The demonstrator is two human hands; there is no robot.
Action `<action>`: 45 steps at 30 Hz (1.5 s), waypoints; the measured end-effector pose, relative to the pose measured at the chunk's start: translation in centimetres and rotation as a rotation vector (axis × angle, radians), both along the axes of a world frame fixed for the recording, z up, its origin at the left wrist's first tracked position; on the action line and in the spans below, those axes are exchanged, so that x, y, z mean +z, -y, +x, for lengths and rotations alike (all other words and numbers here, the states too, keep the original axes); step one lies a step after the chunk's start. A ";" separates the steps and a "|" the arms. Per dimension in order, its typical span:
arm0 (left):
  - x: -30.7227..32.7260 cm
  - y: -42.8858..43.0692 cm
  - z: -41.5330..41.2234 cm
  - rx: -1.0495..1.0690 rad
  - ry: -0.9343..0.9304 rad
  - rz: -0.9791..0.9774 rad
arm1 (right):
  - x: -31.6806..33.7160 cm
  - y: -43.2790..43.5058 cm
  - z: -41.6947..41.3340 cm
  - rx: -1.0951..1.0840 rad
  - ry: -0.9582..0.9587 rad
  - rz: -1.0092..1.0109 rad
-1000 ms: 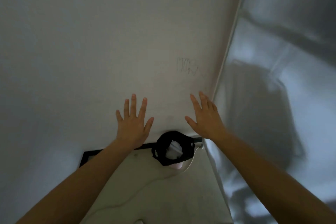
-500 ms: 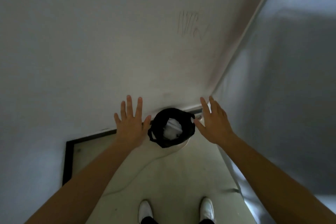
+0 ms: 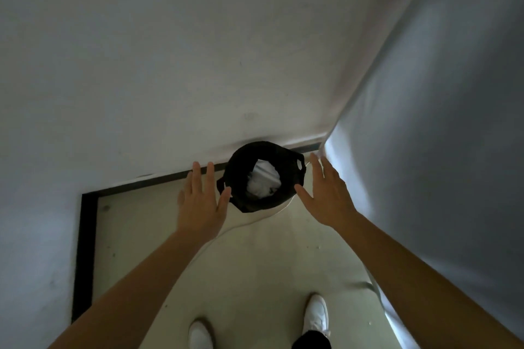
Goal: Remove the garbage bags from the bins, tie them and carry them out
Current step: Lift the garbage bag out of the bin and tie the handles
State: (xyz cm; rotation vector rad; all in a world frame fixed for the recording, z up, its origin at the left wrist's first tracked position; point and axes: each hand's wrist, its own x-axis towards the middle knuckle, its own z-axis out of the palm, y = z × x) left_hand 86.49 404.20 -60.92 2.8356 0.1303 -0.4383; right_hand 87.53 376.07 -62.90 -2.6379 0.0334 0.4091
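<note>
1. Task item: the black garbage bag [image 3: 241,178] stands on the floor [image 3: 255,278] against the wall [image 3: 170,65], with its mouth open upward. White crumpled waste [image 3: 263,181] lies inside it. 1 handle loop sticks out at the bag's 2 o'clock and another at its 8 o'clock.

2. Left hand [image 3: 198,204]: located at the bag's 8 o'clock. Fingers are straight and spread, palm down, and it holds nothing. The thumb tip lies at the 8 o'clock handle loop; contact cannot be told.

3. Right hand [image 3: 326,198]: located at the bag's 4 o'clock. Fingers are straight and spread, and it holds nothing. The thumb tip lies at the bag's rim; contact cannot be told.

4. The bag sits between the 2 hands. A white cable [image 3: 243,224] runs on the floor from the bag's 6 o'clock.

5. Change: 1.0 s ago both hands showed against the wall, at the bag's 10 and 2 o'clock. 0.5 s ago they flanked it at 9 and 3 o'clock. They now lie lower beside it, and 2 white shoes [image 3: 316,314] show more fully.
</note>
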 end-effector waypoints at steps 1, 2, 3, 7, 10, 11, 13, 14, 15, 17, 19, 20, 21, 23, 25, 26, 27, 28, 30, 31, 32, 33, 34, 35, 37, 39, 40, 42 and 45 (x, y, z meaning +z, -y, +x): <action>-2.1 0.0 0.3 0.025 -0.007 -0.042 | -2.0 -0.1 -0.1 -0.035 -0.004 0.023; -4.4 0.1 0.5 0.054 -0.016 -0.087 | -4.3 -0.3 -0.1 -0.068 -0.009 0.041; -6.9 0.1 0.8 0.088 -0.021 -0.134 | -6.8 -0.5 -0.1 -0.101 -0.018 0.057; -17.7 -0.7 1.3 0.203 -0.037 -0.284 | -17.7 -1.6 -0.4 -0.262 -0.072 0.109; -24.7 -1.3 1.5 0.287 0.010 -0.383 | -24.9 -2.2 -0.9 -0.333 -0.067 0.113; -26.9 -1.6 1.6 0.322 0.014 -0.418 | -26.9 -2.2 -0.9 -0.347 -0.063 0.122; -31.2 -2.1 2.3 0.432 -0.024 -0.508 | -30.5 -2.1 -0.4 -0.387 -0.040 0.160; -33.2 -2.4 2.7 0.499 -0.056 -0.572 | -32.0 -1.9 -0.2 -0.417 -0.017 0.190; -35.1 -2.6 3.3 0.559 -0.080 -0.649 | -33.5 -1.7 0.2 -0.450 0.016 0.225; -38.2 -2.8 4.1 0.625 -0.061 -0.786 | -36.1 -1.4 1.2 -0.531 0.093 0.316; -40.5 -2.8 4.7 0.672 -0.005 -0.907 | -38.6 -1.4 2.5 -0.606 0.136 0.436; -41.8 -2.9 5.2 0.716 0.005 -0.986 | -39.7 -1.3 3.2 -0.636 0.142 0.499; -43.2 -3.3 5.7 0.754 0.000 -1.080 | -40.8 -1.3 4.0 -0.658 0.140 0.566; -44.8 -3.7 6.8 0.828 -0.057 -1.324 | -42.5 -1.1 5.3 -0.680 0.114 0.718; -45.2 -4.0 7.7 0.846 -0.147 -1.494 | -43.1 -1.0 6.2 -0.692 0.077 0.840; -44.9 -4.0 8.1 0.835 -0.155 -1.520 | -42.8 -1.2 6.4 -0.703 0.066 0.881; -44.3 -4.0 8.4 0.809 -0.144 -1.522 | -42.3 -1.4 6.5 -0.719 0.064 0.925; -43.6 -4.1 8.7 0.780 -0.095 -1.472 | -41.7 -1.7 6.6 -0.739 0.067 0.960; -41.8 -4.4 9.6 0.734 0.077 -1.217 | -40.5 -2.5 6.4 -0.758 0.096 0.945; -41.1 -4.7 10.2 0.688 0.177 -1.039 | -40.1 -2.9 6.4 -0.751 0.123 0.864; -40.1 -4.9 10.7 0.601 0.278 -0.885 | -39.8 -3.3 6.3 -0.740 0.151 0.742; -39.2 -4.8 11.0 0.485 0.357 -0.784 | -39.9 -3.7 6.2 -0.741 0.185 0.608; -38.1 -4.2 11.2 0.347 0.411 -0.723 | -40.0 -4.0 6.0 -0.747 0.227 0.493; -37.0 -3.4 11.2 0.196 0.434 -0.703 | -40.2 -4.2 5.8 -0.751 0.262 0.418; -35.1 -1.1 11.0 -0.067 0.407 -0.731 | -39.9 -4.7 5.4 -0.724 0.304 0.321; -33.9 0.3 11.0 -0.149 0.444 -0.783 | -38.8 -5.1 5.0 -0.642 0.350 0.135; -33.3 0.7 11.1 -0.114 0.471 -0.817 | -38.0 -5.1 5.0 -0.579 0.405 0.026; -32.0 0.5 11.5 -0.012 0.480 -0.897 | -35.3 -5.3 5.5 -0.497 0.541 -0.054; -28.9 -0.6 12.4 0.077 0.476 -0.963 | -29.8 -6.0 6.8 -0.510 0.761 0.162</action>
